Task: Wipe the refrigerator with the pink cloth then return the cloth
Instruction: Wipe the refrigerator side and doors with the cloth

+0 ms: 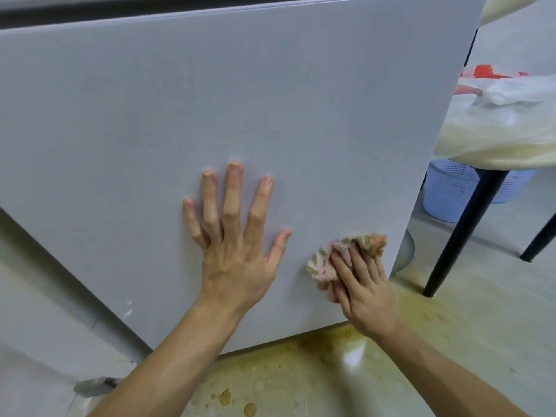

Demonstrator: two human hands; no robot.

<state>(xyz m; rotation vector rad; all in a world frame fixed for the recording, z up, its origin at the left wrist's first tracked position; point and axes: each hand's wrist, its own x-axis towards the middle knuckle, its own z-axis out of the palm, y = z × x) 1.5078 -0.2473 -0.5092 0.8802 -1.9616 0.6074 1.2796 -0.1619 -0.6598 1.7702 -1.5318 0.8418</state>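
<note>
The grey refrigerator door [210, 100] fills most of the view. My left hand [234, 236] lies flat on the door with its fingers spread, holding nothing. My right hand [361, 284] presses the pink cloth [325, 263] against the door's lower right corner. The cloth is crumpled, pink with greenish-brown patches, and sticks out above and to the left of my fingers.
The floor [301, 380] below the door carries yellowish stains. To the right stands a table with black legs [463, 233] and plastic bags [511, 115] on top. A light blue plastic basket [448, 191] sits under it.
</note>
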